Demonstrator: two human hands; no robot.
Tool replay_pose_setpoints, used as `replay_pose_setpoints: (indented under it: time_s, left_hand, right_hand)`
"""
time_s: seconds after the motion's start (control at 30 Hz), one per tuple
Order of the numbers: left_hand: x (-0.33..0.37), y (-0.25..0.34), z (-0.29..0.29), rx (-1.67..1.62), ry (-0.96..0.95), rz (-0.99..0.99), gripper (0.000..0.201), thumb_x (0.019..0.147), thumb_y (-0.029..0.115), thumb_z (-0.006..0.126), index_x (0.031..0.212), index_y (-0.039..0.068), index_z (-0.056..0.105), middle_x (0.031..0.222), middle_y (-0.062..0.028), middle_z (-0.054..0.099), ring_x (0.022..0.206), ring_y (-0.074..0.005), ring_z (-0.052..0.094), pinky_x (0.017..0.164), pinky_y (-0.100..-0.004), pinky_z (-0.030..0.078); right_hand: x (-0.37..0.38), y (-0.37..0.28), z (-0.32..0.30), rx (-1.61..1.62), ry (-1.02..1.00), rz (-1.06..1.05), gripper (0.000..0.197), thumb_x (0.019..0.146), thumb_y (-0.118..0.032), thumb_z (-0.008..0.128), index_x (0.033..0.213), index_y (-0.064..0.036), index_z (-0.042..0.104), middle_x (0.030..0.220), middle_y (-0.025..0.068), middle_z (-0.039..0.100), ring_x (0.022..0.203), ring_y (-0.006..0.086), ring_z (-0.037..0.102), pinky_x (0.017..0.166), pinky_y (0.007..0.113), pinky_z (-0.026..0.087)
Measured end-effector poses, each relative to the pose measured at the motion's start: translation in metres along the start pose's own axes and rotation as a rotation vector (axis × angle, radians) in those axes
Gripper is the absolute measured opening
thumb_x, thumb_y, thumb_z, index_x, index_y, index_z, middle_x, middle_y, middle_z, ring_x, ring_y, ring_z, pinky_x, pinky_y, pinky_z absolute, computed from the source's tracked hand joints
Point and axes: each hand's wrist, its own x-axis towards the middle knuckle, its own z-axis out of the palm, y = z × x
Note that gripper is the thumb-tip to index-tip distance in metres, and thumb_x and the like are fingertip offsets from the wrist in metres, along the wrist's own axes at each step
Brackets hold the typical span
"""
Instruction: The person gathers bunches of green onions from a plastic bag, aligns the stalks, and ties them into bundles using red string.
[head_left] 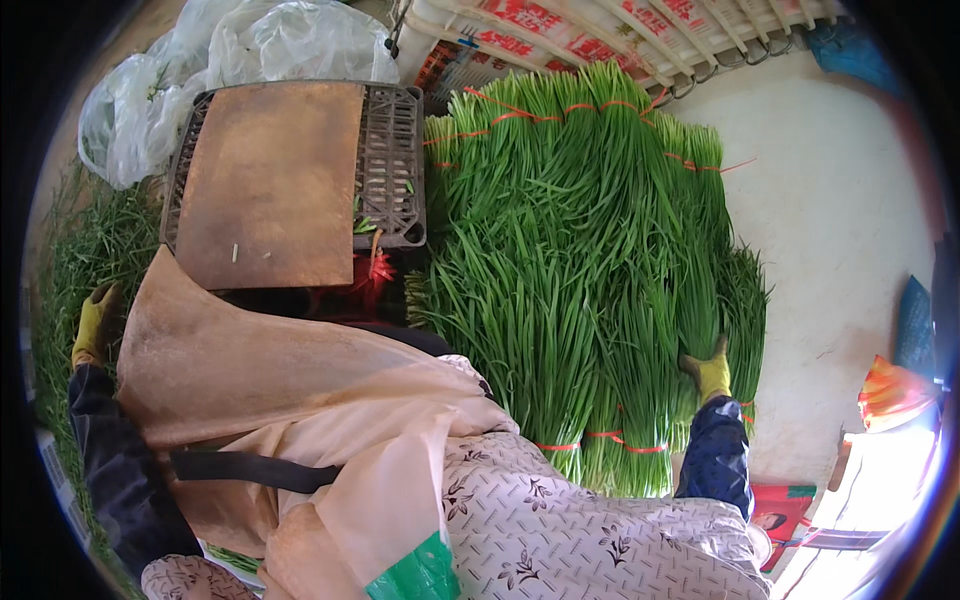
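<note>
I judge I am mid-stacking: my gloved right hand (712,372) presses open-palmed on the tied chive bundles (590,270) at centre right, my left hand (93,325) grips loose greens (85,250) at far left, so next comes gathering another bundle.

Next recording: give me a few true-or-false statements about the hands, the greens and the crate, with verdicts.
1. Both hands wear yellow gloves. True: left hand, right hand.
2. The right hand rests on the stacked green bundles. True.
3. The bundles are tied with blue bands. False: the ties are red.
4. A brown board lies on the dark crate. True.
5. The left hand grips the board. False: it is down by loose greens, apart from the board.
</note>
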Motion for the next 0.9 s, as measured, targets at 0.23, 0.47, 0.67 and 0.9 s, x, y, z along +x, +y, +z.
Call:
replay_pose_setpoints:
  time_s: [0.23, 0.47, 0.67, 0.9]
  left_hand:
    - [0.001, 0.057, 0.028, -0.423, -0.071, -0.568, 0.034, 0.087, 0.035, 0.060, 0.108, 0.008, 0.061, 0.069, 0.0037, 0.053, 0.050, -0.0077, 0.044, 0.043, -0.0235, 0.033]
    - [0.010, 0.019, 0.019, -0.393, -0.134, -0.431, 0.034, 0.088, 0.032, 0.060, 0.108, 0.004, 0.060, 0.078, -0.0016, 0.060, 0.066, -0.0128, 0.055, 0.057, -0.0274, 0.044]
    - [0.004, 0.047, 0.025, -0.519, -0.155, -0.500, 0.035, 0.088, 0.031, 0.060, 0.109, 0.003, 0.060, 0.079, -0.0020, 0.061, 0.065, -0.0131, 0.055, 0.057, -0.0278, 0.045]
    - [0.003, 0.046, 0.026, -0.442, -0.198, -0.466, 0.034, 0.088, 0.032, 0.057, 0.105, 0.002, 0.060, 0.075, 0.0004, 0.059, 0.062, -0.0110, 0.052, 0.056, -0.0265, 0.042]
  right_hand:
    - [-0.105, -0.015, -0.060, -0.639, 0.346, -0.030, 0.123, 0.055, -0.038, 0.083, 0.148, -0.0152, 0.006, 0.121, 0.0211, 0.048, 0.108, 0.0386, 0.051, 0.090, 0.048, 0.043]
    - [-0.159, 0.069, 0.040, -0.748, 0.202, 0.112, 0.116, 0.068, -0.024, 0.075, 0.147, -0.0220, -0.010, 0.104, 0.0178, 0.054, 0.089, 0.0349, 0.061, 0.079, 0.042, 0.051]
    - [-0.151, 0.057, 0.022, -0.762, -0.046, 0.236, 0.120, 0.068, -0.033, 0.078, 0.147, -0.0196, -0.011, 0.115, 0.0218, 0.053, 0.102, 0.0362, 0.059, 0.084, 0.042, 0.050]
    - [-0.103, 0.082, -0.011, -0.237, -0.182, 0.062, 0.059, 0.071, -0.012, 0.064, 0.127, -0.0068, 0.048, 0.105, 0.0197, 0.064, 0.093, 0.0277, 0.063, 0.080, 0.034, 0.050]
